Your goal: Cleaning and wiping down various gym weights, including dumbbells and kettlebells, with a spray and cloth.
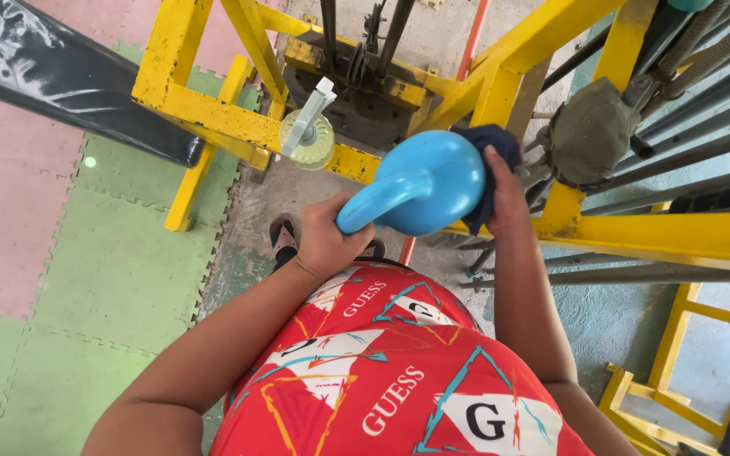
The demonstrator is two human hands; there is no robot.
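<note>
The blue kettlebell hides most of the dark cloth and 1 sandal; the bench runs off frame.

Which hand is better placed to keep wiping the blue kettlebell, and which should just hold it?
Right. The right hand already presses the dark cloth against the blue kettlebell, so it probably suits wiping. The left hand is wrapped around the kettlebell's handle and carries it, so it looks better kept holding.

The left hand grips the blue kettlebell by its handle; at its three o'clock, the right hand presses a dark cloth against it.
</note>
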